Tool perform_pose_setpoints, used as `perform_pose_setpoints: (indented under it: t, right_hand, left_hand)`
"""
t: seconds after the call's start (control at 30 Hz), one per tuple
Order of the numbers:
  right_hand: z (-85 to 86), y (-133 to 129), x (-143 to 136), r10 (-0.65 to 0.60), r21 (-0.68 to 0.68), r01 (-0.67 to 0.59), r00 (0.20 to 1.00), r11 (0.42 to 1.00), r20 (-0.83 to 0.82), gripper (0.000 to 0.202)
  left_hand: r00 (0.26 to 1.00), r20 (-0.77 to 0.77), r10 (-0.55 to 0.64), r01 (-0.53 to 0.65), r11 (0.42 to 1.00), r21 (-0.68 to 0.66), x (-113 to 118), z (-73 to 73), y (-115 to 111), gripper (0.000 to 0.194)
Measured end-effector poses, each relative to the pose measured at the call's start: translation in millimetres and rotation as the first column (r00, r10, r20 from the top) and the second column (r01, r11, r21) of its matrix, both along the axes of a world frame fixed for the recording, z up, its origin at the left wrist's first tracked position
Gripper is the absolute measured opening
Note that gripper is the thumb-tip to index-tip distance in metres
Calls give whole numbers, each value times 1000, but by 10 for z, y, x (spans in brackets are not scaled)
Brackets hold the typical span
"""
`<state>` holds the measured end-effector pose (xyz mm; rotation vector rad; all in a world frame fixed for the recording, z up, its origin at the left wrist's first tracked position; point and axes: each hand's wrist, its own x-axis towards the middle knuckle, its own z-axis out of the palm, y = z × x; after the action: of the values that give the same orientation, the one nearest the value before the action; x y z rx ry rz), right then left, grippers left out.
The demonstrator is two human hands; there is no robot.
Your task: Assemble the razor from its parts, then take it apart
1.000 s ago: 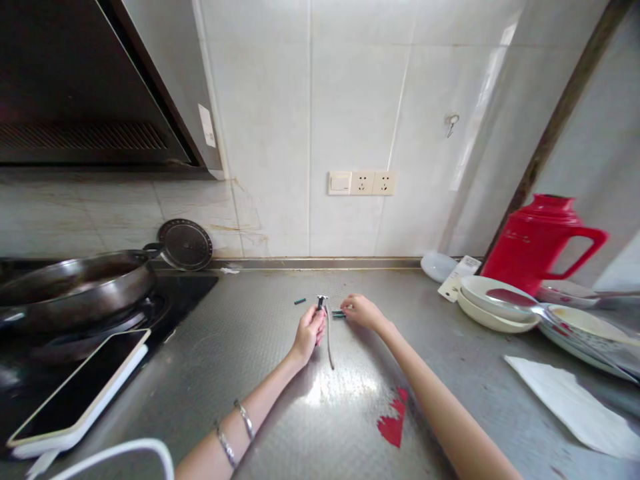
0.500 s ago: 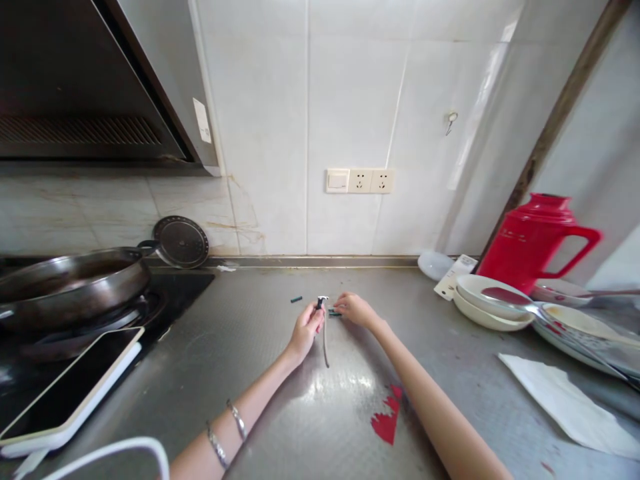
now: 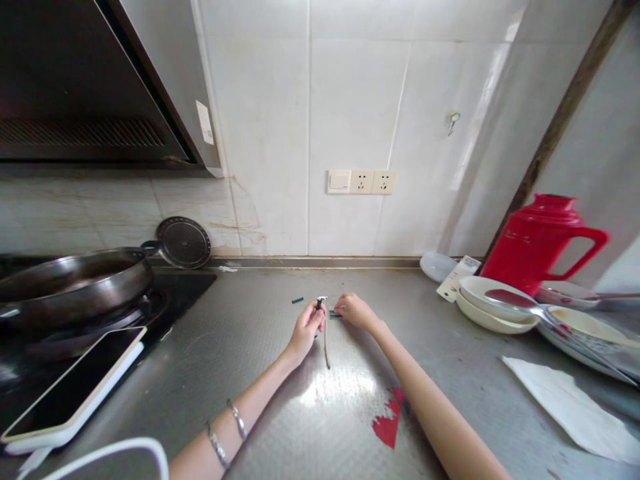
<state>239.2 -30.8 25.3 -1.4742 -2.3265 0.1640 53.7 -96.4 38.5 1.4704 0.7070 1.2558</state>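
My left hand (image 3: 306, 329) is closed round a small razor-like tool (image 3: 321, 303) with a black handle and a silvery head, held upright. My right hand (image 3: 353, 309) has its fingers pinched at a small dark green piece (image 3: 335, 314) on the metal counter; whether it grips the piece is too small to tell. A second dark green piece (image 3: 297, 300) lies left of the tool. Between my hands a thin brownish cord-like strip (image 3: 327, 347) runs down toward me.
A pan (image 3: 75, 283) sits on the stove at left, with a phone (image 3: 75, 387) and white cable in front. Red torn paper (image 3: 387, 424) lies near my right forearm. At right are stacked bowls (image 3: 495, 317), a red thermos (image 3: 533, 240) and a white sheet (image 3: 567, 407).
The view has shifted very slightly. My right fingers have moved slightly at the dark green piece; my left hand keeps its hold on the tool.
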Motion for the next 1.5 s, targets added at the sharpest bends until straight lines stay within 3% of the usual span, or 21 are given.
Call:
perform_pose_setpoints:
  t: [0.47,0.77,0.97,1.33,1.5]
  right_hand:
    - [48,-22,-4,3,-8,-3,1000,1000,12,26]
    - [81,-17,17,33,-57,-37,997,998,-73,24]
    - [49,-17,19,49,-14,-51,990,999,-129,23]
    - [341,-77,-4,-11,-97,-33,908,995,-418,26]
    - [315,-89,-58,-21,-167,-89,827,982,-562,29]
  left_hand:
    - [999,36,-5,5,1000,-3,-12,28,-1,24]
    - [999,45,-18,20,999,-35,-18,22,7,26]
    - [999,51,-5,7,999,-43,-25,8,23,26]
    - [994,112,5,0,999,-51,-46,59,38,28]
    - [994,109,31,-27,999,-38,-49,88,23,29]
